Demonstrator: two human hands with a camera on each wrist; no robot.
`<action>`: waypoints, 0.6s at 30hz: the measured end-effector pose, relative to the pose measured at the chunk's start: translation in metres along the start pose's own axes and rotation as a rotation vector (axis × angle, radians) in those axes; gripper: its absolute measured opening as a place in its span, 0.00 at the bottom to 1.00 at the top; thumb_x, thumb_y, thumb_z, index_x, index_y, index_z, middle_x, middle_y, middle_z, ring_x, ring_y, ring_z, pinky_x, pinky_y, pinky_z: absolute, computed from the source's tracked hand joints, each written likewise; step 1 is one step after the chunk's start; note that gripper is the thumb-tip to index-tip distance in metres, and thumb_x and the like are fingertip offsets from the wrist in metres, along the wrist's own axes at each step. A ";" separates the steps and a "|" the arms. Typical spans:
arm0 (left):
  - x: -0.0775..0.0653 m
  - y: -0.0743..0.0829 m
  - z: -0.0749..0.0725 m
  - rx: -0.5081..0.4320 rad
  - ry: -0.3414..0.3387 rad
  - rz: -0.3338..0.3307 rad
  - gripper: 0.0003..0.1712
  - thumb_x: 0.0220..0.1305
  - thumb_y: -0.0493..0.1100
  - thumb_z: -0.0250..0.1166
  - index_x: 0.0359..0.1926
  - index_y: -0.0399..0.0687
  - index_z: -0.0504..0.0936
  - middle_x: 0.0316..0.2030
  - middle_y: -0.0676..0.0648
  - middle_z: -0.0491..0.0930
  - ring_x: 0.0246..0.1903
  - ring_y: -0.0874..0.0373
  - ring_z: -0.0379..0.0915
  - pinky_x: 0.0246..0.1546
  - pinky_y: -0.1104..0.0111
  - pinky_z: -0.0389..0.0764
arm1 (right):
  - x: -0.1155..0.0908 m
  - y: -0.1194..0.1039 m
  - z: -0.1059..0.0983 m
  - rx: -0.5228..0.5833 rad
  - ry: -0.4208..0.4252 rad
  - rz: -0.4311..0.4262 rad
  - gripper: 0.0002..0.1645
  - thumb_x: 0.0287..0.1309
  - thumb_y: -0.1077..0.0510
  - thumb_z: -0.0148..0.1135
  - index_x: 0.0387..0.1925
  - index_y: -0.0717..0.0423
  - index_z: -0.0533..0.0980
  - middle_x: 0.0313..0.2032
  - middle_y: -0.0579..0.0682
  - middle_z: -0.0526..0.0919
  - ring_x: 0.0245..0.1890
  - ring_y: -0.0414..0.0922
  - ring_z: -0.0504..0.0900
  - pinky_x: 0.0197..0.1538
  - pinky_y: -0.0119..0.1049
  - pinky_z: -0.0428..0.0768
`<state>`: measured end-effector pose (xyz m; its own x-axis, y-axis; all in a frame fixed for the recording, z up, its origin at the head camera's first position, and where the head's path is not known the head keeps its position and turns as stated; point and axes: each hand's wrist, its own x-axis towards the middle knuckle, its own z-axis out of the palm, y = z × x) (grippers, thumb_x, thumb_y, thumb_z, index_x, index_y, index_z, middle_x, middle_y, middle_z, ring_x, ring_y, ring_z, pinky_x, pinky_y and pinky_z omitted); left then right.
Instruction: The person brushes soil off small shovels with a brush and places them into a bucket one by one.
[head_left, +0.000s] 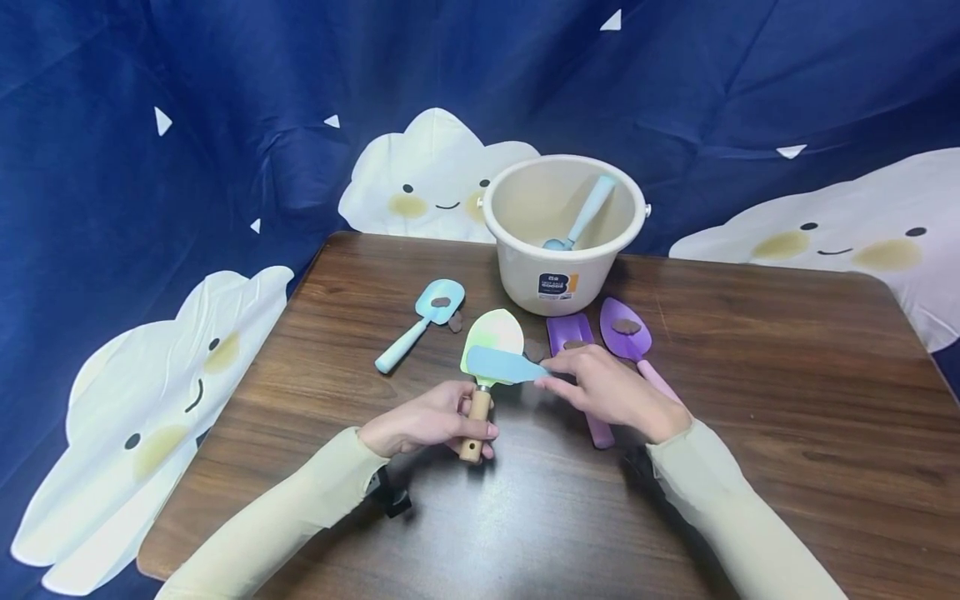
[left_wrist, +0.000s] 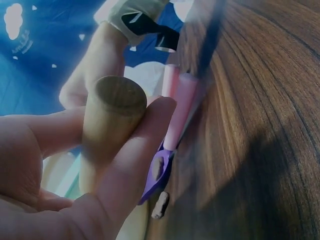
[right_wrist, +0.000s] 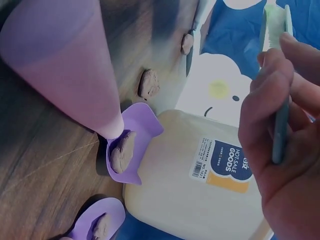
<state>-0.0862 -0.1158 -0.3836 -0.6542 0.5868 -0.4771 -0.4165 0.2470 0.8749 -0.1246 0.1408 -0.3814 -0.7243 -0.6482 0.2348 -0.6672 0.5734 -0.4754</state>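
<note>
My left hand (head_left: 431, 417) grips the wooden handle (head_left: 475, 421) of a small shovel with a pale green and white blade (head_left: 498, 327). The left wrist view shows thumb and fingers around that handle's round end (left_wrist: 120, 92). My right hand (head_left: 600, 389) pinches a flat light blue scraper (head_left: 498, 365), which lies across the green blade just above its neck. In the right wrist view, the scraper's grey-blue end (right_wrist: 281, 137) runs into the palm, and its tip meets the green shovel (right_wrist: 275, 25). Whether anything lies under the scraper is hidden.
A cream bucket (head_left: 517, 271) stands at the back, a blue-handled tool (head_left: 592, 208) inside. Left lies a light blue shovel (head_left: 405, 343) holding a brown lump (head_left: 441, 302). Two purple shovels (head_left: 570, 331) (head_left: 617, 329) with lumps lie at right. Loose lumps (right_wrist: 149, 84) (right_wrist: 187, 44) rest on the table.
</note>
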 end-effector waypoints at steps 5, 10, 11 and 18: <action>0.000 0.000 -0.001 0.006 -0.003 0.000 0.20 0.62 0.33 0.63 0.48 0.28 0.64 0.30 0.43 0.80 0.30 0.54 0.85 0.33 0.61 0.87 | 0.001 0.000 0.000 0.023 -0.044 -0.011 0.09 0.60 0.52 0.65 0.39 0.50 0.85 0.27 0.37 0.81 0.29 0.37 0.75 0.37 0.33 0.77; 0.001 0.001 0.000 0.005 0.007 0.000 0.20 0.62 0.32 0.63 0.49 0.26 0.64 0.29 0.43 0.80 0.30 0.53 0.85 0.34 0.60 0.87 | 0.001 0.003 0.000 0.022 -0.048 -0.003 0.09 0.60 0.52 0.65 0.39 0.48 0.85 0.30 0.37 0.83 0.29 0.34 0.75 0.37 0.32 0.79; 0.001 0.001 0.001 0.003 0.008 0.000 0.20 0.62 0.32 0.63 0.49 0.26 0.64 0.30 0.43 0.79 0.30 0.53 0.85 0.34 0.60 0.87 | 0.002 0.004 -0.001 0.020 -0.044 0.000 0.09 0.60 0.52 0.65 0.40 0.48 0.85 0.30 0.38 0.83 0.29 0.34 0.75 0.36 0.32 0.79; 0.000 0.000 0.003 -0.008 0.002 0.001 0.19 0.62 0.30 0.62 0.49 0.27 0.64 0.32 0.41 0.79 0.30 0.54 0.84 0.34 0.60 0.87 | 0.004 0.011 -0.005 -0.046 -0.004 0.015 0.12 0.59 0.52 0.65 0.42 0.53 0.85 0.29 0.42 0.83 0.27 0.35 0.75 0.33 0.33 0.77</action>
<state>-0.0844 -0.1136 -0.3834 -0.6559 0.5855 -0.4763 -0.4211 0.2398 0.8747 -0.1354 0.1471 -0.3813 -0.7334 -0.6415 0.2250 -0.6640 0.6052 -0.4391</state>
